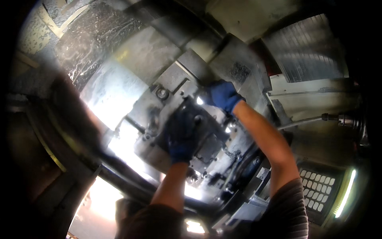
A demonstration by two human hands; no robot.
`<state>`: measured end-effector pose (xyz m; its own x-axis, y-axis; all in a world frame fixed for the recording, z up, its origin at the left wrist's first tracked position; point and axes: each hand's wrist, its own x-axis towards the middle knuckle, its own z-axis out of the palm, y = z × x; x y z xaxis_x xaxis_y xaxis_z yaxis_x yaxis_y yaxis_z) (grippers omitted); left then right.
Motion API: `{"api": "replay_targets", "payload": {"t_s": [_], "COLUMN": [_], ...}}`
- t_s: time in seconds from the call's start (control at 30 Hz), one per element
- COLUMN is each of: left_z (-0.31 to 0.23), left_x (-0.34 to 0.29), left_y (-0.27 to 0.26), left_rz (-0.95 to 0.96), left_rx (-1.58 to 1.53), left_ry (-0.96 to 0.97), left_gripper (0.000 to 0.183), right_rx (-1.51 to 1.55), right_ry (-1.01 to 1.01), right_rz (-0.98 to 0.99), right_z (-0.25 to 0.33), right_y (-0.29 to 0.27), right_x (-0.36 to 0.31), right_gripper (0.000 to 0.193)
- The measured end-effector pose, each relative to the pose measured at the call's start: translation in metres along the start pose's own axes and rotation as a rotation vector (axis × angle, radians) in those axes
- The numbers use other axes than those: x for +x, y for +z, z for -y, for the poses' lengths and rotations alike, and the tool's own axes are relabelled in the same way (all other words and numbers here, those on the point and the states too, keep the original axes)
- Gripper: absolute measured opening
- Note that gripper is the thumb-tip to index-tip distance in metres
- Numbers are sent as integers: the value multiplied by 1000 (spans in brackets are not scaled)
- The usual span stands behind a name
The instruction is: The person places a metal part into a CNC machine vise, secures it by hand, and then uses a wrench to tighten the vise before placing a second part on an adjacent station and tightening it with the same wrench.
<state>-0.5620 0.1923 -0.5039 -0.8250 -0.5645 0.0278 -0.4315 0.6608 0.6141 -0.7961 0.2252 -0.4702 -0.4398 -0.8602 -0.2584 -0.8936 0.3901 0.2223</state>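
Nearest the camera are your dark sleeves [286, 205], with your bare forearms reaching up from the lower edge. Around the middle of the view sits the metal fixture [209, 149], a broad grey block with holes, bolts and raised fittings, lying tilted in the view beneath your hands. Up and to the right stands a ribbed metal panel [306, 49]; low on the right is a dark button panel [318, 189] with rows of pale keys. Your left hand [181, 133], in a dark blue glove, is over the middle of the fixture; it is blurred, so you cannot tell whether it grips anything. Your right hand [225, 96], in a brighter blue glove, is at the fixture's upper right, its fingertips lost in shadow, so its hold cannot be told either. Smaller are the lit strip light [345, 194] beside the keys and a round ring fitting [162, 93] on the fixture, up and left of your left hand.
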Motion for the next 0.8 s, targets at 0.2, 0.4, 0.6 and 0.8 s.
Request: {"api": "replay_targets", "payload": {"t_s": [0.2,0.4,0.6,0.8], "left_z": [8,12,9,68], "left_x": [-5,-6,-9,29], "left_y": [17,24,6,-89], "left_rz": [-77,-169,-152,148], "left_rx": [4,26,-61,-311], "left_ry": [67,79,145,662], "left_gripper": [64,62,60,50], "right_rx": [-25,130,398,797], "right_ry": [247,166,768,653], "right_rz": [214,7,125,-378], "right_z": [10,18,53,112], "right_y": [25,-3,-22,-17], "right_x": [1,-5,-5,-90], "right_gripper": [48,53,61,43]}}
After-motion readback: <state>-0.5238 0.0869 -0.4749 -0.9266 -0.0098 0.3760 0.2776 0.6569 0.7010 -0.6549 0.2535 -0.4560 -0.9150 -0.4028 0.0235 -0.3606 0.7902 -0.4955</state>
